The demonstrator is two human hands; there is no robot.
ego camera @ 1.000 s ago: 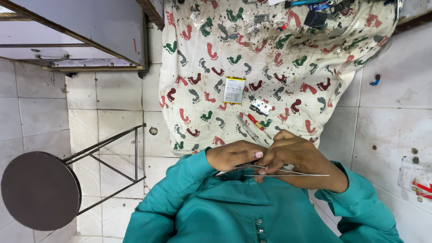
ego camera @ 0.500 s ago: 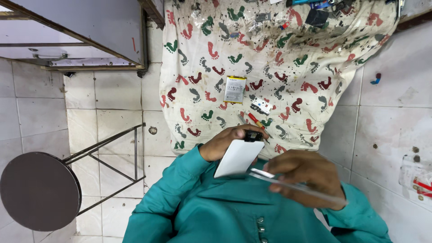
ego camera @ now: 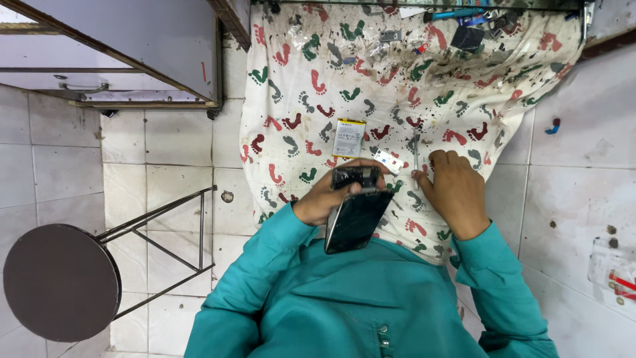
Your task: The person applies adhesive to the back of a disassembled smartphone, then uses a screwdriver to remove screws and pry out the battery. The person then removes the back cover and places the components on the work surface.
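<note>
the flat black glass-fronted phone [ego camera: 354,219] looks glossy, its dark screen catching pale streaks of light, and it sits tilted over the lap, clasped at its upper end by the left hand [ego camera: 328,192]. the right hand [ego camera: 454,189] lies knuckles-up on the stained cotton cloth printed with red and green footprints [ego camera: 397,79], fingers curled down beside thin metal tweezers [ego camera: 415,149]. a small white rectangular battery [ego camera: 348,138] rests just above.
</note>
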